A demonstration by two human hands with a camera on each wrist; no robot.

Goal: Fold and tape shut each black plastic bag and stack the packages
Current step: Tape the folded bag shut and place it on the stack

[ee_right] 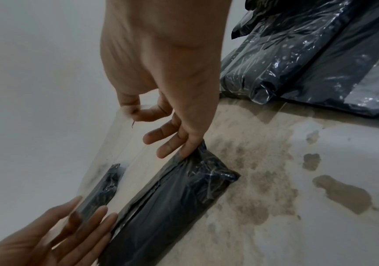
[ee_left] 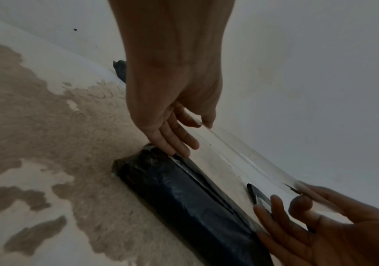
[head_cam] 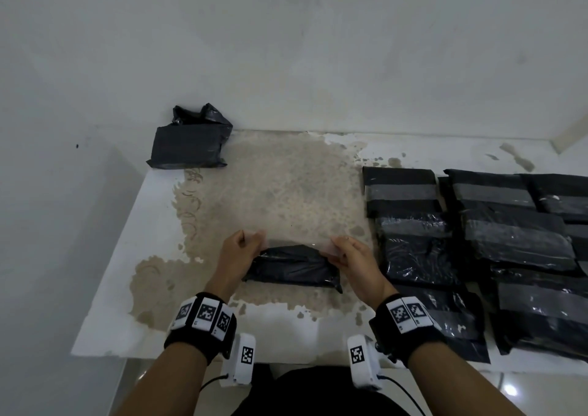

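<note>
We hold a strip of clear tape [head_cam: 297, 239] stretched between our two hands just above the folded black bag [head_cam: 292, 267], which lies on the worktop [head_cam: 105, 320] at about 6 o'clock, close to our body. Our left hand [head_cam: 237, 256] pinches the tape's left end between thumb and forefinger, while its other fingers [ee_left: 179, 144] reach down straight and touch the bag's left end. Our right hand [head_cam: 358, 264] pinches the right end the same way, its remaining fingers [ee_right: 179, 144] resting on the bag's right end. The tape's lower edge lies along the bag's fold; the rest arches up, away from us. At 3 o'clock lie the taped packages [head_cam: 477, 240], overlapping in rows. At 11 o'clock, against the wall, sits another black bag [head_cam: 189, 143], its top crumpled and loose.
</note>
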